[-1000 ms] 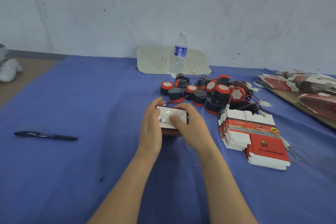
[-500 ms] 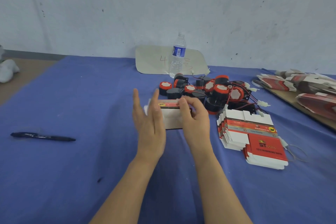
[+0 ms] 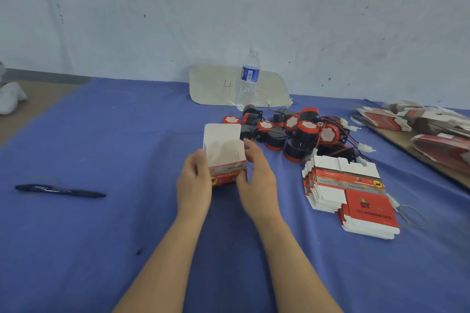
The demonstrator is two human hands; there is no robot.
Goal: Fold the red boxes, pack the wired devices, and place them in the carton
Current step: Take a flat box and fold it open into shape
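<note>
A folded red box (image 3: 226, 174) stands upright on the blue cloth, its white lid flap up and its top open. My left hand (image 3: 194, 183) grips the box's left side. My right hand (image 3: 256, 178) touches the right side, thumb on the red front face, fingers spread behind. Beyond the box lies a pile of black-and-red wired devices (image 3: 297, 129) with red wires and white plugs. To the right, a stack of flat red boxes (image 3: 348, 193) rests on the cloth. No carton shows in the head view.
A black pen (image 3: 59, 190) lies at the left. A water bottle (image 3: 248, 81) stands on a pale card (image 3: 211, 86) by the wall. More flat boxes (image 3: 427, 124) sit on a board at the far right. A loose wire loop (image 3: 412, 216) lies beside the stack.
The box went from lying flat under both hands to standing upright with its lid flap raised. My left hand closed back onto its side after being open half a second ago.
</note>
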